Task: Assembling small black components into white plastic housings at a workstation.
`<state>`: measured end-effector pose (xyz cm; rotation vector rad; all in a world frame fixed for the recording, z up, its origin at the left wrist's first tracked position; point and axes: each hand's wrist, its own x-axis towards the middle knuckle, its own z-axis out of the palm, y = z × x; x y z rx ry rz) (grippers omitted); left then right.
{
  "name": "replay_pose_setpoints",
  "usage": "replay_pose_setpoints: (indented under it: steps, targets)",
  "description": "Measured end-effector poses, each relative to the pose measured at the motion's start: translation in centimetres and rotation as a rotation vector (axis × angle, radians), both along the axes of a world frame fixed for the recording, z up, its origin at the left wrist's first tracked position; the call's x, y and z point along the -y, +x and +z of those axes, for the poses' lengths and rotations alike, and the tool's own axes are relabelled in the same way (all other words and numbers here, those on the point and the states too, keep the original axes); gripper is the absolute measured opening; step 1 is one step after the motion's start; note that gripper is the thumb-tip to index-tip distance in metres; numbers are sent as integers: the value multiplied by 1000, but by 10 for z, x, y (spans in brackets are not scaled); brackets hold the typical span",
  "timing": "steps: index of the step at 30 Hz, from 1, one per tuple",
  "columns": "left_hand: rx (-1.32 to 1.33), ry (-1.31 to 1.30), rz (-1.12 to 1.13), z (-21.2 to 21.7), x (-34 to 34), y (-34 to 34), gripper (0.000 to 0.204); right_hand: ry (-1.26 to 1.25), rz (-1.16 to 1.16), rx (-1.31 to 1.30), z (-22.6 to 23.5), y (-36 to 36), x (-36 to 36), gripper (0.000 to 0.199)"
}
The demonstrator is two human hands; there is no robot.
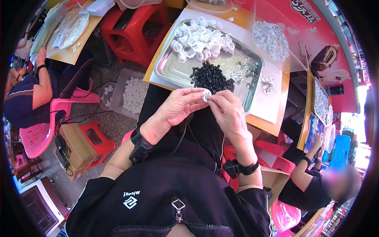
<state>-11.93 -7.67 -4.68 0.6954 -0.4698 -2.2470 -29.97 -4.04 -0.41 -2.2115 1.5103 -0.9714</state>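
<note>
Between my two hands is a small white plastic part [206, 95], ring-like in shape. My left hand [179, 106] pinches it between thumb and fingers. The fingertips of my right hand [227, 112] are pressed together at its right side; whether a smaller piece is in them is hidden. Just beyond my hands lies a metal tray [166, 69]. It holds a heap of translucent white plastic parts [201, 39], a pile of small black pieces [211, 77] and scattered small shiny metal pieces [247, 68].
More metal pieces [269, 85] lie on the white board right of the tray. A clear container of white parts [270, 39] stands at the far right. On the floor at left is a bin of white parts [135, 94], near a red stool [132, 29]. Other people sit left and right.
</note>
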Motion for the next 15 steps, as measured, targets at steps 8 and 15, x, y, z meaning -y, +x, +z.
replay_pose_setpoints:
  steps: [8,15]
  targets:
    - [-17,16,38,-6,-2,-1,21,-127,61,-158,-2,3,0,19]
    - [132,-134,58,5,-4,-5,15,-232,99,-189,-2,5,0,22]
